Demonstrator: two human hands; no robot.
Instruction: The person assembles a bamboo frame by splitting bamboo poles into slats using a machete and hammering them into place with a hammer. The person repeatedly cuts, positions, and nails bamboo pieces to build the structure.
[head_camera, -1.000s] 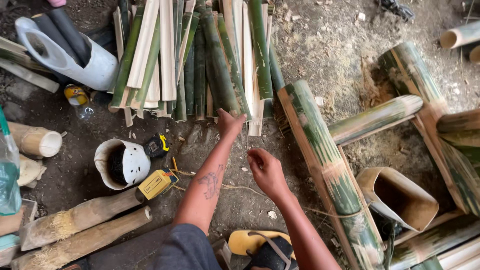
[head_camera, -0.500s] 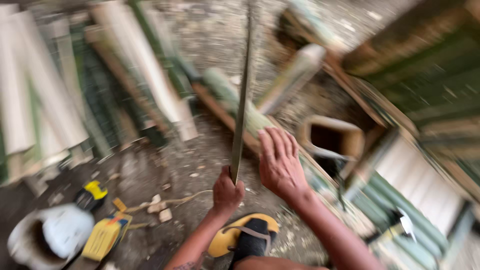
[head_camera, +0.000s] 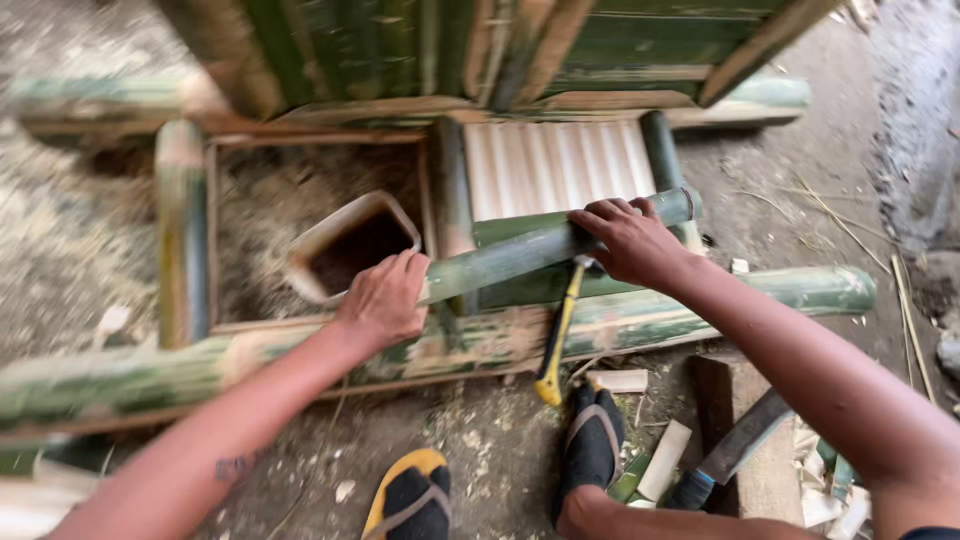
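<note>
Two hands are gripping one green bamboo strip lying across the bamboo frame: left hand clenching its near end, right hand pressing its far end. Beside the left hand, a tan open container is sitting, its contents too dark to tell.

i see a green bamboo pole with smooth, waxy skin; the split slats look pale, matt and ridged. the hammer handle looks yellow plastic, the ground rough dirt.
</note>
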